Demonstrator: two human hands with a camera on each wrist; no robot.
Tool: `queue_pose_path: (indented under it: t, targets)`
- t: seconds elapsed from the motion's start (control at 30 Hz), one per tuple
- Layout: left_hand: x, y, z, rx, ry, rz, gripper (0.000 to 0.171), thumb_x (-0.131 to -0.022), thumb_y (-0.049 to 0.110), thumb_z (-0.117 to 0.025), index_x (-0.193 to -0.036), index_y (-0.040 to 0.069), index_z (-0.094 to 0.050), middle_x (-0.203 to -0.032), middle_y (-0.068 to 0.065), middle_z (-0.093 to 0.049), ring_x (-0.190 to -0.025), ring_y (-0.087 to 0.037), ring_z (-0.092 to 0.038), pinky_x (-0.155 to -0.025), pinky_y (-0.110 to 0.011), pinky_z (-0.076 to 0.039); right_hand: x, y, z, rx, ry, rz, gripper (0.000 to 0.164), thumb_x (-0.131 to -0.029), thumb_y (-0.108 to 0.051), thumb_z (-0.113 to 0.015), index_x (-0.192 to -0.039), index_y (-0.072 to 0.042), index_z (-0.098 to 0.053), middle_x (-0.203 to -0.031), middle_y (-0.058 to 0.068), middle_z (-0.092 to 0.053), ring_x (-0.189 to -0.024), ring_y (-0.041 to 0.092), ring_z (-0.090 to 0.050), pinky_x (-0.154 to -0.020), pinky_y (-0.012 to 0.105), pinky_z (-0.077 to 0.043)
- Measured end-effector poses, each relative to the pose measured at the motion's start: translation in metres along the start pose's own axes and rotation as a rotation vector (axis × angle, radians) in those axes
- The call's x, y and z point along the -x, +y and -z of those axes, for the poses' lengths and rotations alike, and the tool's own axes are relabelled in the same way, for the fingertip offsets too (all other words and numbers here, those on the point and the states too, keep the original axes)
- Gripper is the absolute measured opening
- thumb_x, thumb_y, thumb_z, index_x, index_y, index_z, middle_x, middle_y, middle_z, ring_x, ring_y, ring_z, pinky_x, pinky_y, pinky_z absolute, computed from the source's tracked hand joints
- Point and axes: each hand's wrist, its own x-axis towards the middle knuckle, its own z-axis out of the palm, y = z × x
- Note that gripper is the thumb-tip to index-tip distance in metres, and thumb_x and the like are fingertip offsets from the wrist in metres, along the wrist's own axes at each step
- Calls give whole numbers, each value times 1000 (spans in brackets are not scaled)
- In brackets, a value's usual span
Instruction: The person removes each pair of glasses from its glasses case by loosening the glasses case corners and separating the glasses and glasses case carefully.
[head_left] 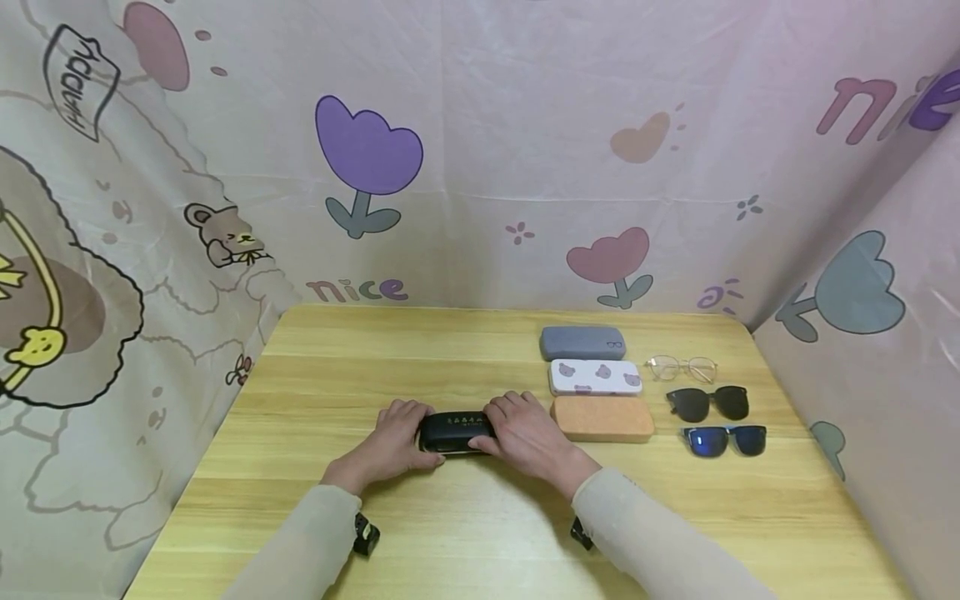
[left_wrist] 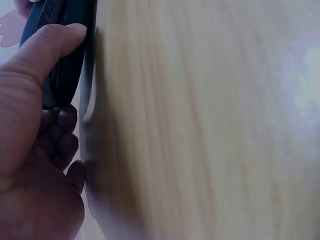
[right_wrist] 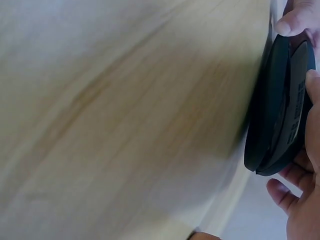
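Note:
A black glasses case (head_left: 455, 433) with small lettering on top lies between my two hands at the middle of the table. My left hand (head_left: 392, 439) grips its left end, the thumb along the near side. In the left wrist view that thumb presses on the case (left_wrist: 70, 65), and the other fingers curl past its end. My right hand (head_left: 528, 435) holds the opposite end, thumb at the front and fingers over the back. A seam between the halves of the case (right_wrist: 270, 115) shows in the right wrist view; whether anything is inside is hidden.
Right of my right hand stand a grey-blue case (head_left: 581, 342), a bear-print white case (head_left: 596, 377) and a tan case (head_left: 602, 419). Beyond them lie thin-framed clear glasses (head_left: 682, 367), black sunglasses (head_left: 708, 404) and blue-lensed sunglasses (head_left: 724, 440). Printed cloth (head_left: 487, 150) hangs behind the wooden table (head_left: 337, 358).

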Motion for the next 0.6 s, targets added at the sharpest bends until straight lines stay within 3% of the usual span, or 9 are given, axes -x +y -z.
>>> queue_pose_path:
  t: [0.6]
  targets:
    - [0,-3,4,48,-23,12,75,-77,45,-92,-136,9,-63,-136,-4,-65,-124,-23,-48,-107,-50,-35,-8,6,8,-157,-133,-24,54,-111,-54,-42,-114,-8,-70,-111,7,-73,-105,23,-65,-95,40,-53]
